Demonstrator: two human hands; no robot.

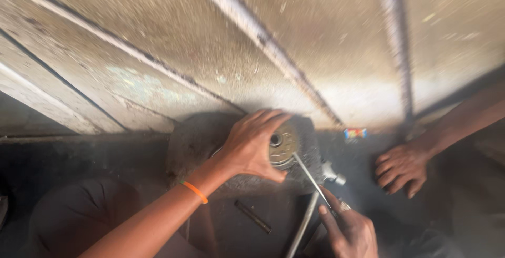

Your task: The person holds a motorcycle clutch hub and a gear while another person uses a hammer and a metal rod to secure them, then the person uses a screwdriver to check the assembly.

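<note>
My left hand [248, 147], with an orange band on the wrist, is clamped over a round brass-coloured metal disc [284, 143] that has a hole in its centre. The disc rests against a rough grey stone block [192, 139]. Low in the picture, my right hand [348, 231] grips a thin metal rod [311, 179] whose tip touches the lower edge of the disc. The image is motion-blurred.
Another person's hand [402, 166] rests on the dark ground at the right. A grey metal pipe [302, 226], a short dark bolt [253, 217] and a small metal fitting [333, 174] lie near the block. A weathered panelled wall [210, 42] rises behind.
</note>
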